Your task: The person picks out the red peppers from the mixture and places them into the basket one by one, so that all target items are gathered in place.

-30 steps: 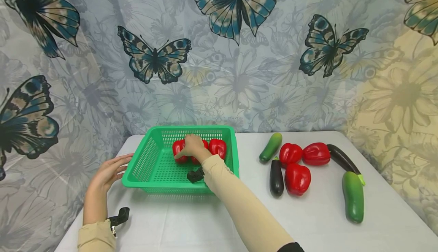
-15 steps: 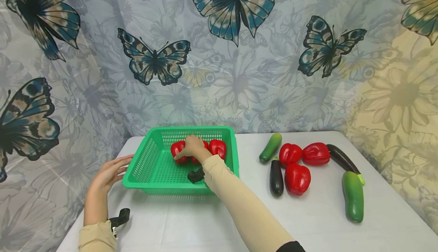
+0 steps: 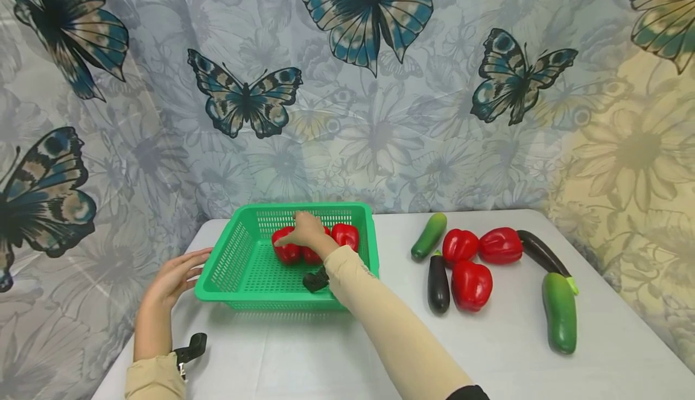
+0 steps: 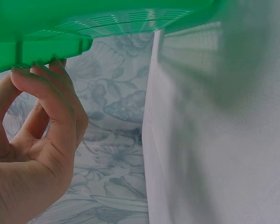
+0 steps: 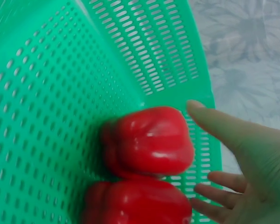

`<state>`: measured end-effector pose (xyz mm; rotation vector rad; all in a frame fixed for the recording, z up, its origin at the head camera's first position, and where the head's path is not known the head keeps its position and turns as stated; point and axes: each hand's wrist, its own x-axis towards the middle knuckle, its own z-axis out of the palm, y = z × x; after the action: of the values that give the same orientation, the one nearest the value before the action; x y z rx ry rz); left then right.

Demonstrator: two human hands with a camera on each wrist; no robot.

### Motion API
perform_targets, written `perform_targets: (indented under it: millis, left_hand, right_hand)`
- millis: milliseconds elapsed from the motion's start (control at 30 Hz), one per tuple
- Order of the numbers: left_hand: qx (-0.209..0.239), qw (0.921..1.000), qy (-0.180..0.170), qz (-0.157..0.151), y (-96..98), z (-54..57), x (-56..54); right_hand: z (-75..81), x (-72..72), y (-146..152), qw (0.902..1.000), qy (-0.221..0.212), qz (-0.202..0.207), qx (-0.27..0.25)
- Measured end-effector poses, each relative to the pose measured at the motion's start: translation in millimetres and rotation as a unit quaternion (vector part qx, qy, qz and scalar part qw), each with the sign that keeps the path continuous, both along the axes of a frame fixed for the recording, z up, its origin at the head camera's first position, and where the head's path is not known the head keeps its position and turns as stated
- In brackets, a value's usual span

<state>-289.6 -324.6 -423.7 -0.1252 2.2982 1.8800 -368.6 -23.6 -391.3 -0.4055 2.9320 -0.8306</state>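
Note:
A green plastic basket (image 3: 260, 297) stands on the white table, with three red bell peppers along its back side: a left one (image 3: 286, 254), a middle one (image 3: 311, 257) partly hidden, and a right one (image 3: 345, 237). My right hand (image 3: 307, 231) is inside the basket over the left and middle peppers. In the right wrist view its thumb and fingers are spread beside a bell pepper (image 5: 154, 140), with a gap showing between them. My left hand (image 3: 172, 276) touches the basket's left rim from outside. The left wrist view shows its loosely bent fingertips (image 4: 19, 71) at the rim's underside.
Right of the basket lie more red bell peppers (image 3: 471, 285), two eggplants, one short (image 3: 438, 284) and one long (image 3: 545, 255), and two green cucumber- or zucchini-like vegetables, one at the back (image 3: 429, 236) and one at the front right (image 3: 560, 312). A butterfly-print cloth (image 3: 380, 165) hangs behind the table.
The left bell pepper has shifted slightly within the basket, and the right hand's thumb has lifted a little from it. My left hand stays at the rim.

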Motion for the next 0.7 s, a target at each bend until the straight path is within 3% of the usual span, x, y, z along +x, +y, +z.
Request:
perform_targets:
  millis: [267, 500, 700]
  left_hand:
    - [-0.003, 1.0000, 0.000, 0.000, 0.1, -1.5, 0.2]
    - [-0.001, 1.0000, -0.004, 0.000, 0.7, -0.9, 2.1]
    - [-0.001, 1.0000, 0.000, 0.001, 0.2, 0.0, 0.8]
  right_hand:
    - [9.8, 5.1, 8.3, 0.9933, -0.022, 0.012, -0.113]
    - [12.9, 8.2, 16.3, 0.9906, -0.007, 0.022, -0.135]
    - [25.0, 14.3, 26.9, 0.9875, 0.006, 0.041, -0.152]
